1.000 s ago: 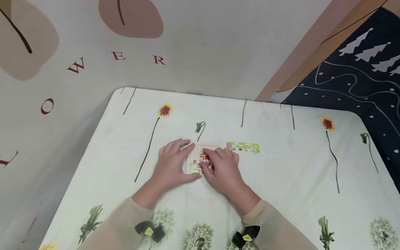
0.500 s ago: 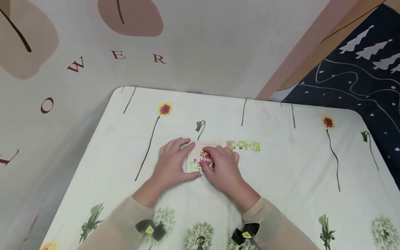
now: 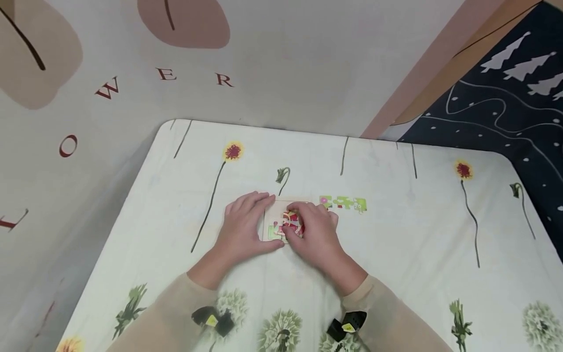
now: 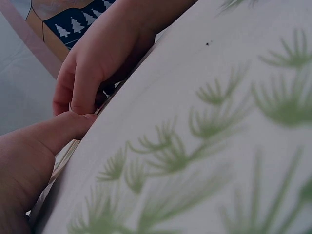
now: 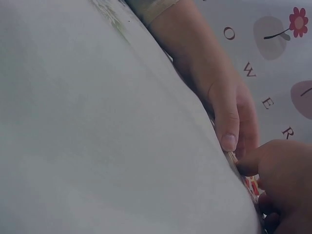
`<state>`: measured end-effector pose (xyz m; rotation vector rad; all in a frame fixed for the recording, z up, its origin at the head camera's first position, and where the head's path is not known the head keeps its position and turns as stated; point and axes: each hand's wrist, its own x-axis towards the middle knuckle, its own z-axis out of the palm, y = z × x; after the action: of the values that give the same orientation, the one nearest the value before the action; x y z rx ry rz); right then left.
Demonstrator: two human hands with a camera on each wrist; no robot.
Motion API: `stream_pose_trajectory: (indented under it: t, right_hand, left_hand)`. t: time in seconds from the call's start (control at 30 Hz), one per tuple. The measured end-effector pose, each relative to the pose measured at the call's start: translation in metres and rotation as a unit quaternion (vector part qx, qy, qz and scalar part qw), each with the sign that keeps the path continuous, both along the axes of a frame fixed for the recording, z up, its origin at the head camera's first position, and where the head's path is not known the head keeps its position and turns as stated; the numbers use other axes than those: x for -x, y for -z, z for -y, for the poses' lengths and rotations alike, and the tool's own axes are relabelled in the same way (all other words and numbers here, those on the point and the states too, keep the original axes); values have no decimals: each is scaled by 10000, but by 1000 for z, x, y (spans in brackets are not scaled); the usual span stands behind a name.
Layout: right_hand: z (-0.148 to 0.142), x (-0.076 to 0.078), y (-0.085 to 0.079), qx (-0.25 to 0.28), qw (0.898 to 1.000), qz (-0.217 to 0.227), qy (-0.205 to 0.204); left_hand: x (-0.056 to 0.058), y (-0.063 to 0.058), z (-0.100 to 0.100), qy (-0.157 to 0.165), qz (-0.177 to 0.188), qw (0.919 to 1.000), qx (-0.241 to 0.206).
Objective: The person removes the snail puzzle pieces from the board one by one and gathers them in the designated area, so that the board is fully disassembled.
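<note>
A small pale jigsaw puzzle board (image 3: 273,213) lies flat between both hands in the head view. Green, white and red pieces fill its lower part. My left hand (image 3: 243,222) braces its left side, with extended fingers at the upper left corner and the thumb along the near edge. My right hand (image 3: 317,231) arches over the right half, index finger and thumb bent around a red puzzle piece (image 3: 290,216). Its palm and fingers hide that side of the board. In the left wrist view the left thumb (image 4: 68,129) meets the right hand's fingertips at the board's edge.
Several green puzzle pieces (image 3: 349,203) lie in a row just right of the board. A white flower-printed cloth (image 3: 404,220) covers the table, whose far side meets a pale wall (image 3: 281,88). Black devices (image 3: 347,326) are strapped at both sleeves.
The right thumb and index finger have opened slightly apart, showing more of the red pieces between them. The left hand keeps its place on the board. The head view has tilted slightly.
</note>
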<state>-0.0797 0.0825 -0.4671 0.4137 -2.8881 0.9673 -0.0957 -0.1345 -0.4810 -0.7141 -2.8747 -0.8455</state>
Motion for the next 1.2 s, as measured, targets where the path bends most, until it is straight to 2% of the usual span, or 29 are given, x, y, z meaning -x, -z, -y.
stream_pose_trajectory:
  t: [0.3, 0.5, 0.67, 0.83, 1.2]
  right_hand:
    - [-2, -1, 5, 307, 9988, -377, -23]
    - [-3, -4, 7, 599, 9936, -866, -406]
    - [-2, -4, 9, 848, 9887, -1061, -628]
    - [-3, -3, 10, 1076, 9878, -925, -646]
    - [-2, -3, 8, 1041, 9924, -542, -376]
  left_hand:
    - [1, 1, 0, 7, -35, 9999, -118]
    - [0, 1, 0, 11, -33, 10000, -69]
    - [1, 1, 0, 0, -17, 10000, -56]
    - [2, 1, 0, -15, -10, 10000, -55]
    - [1, 1, 0, -6, -18, 10000, -16]
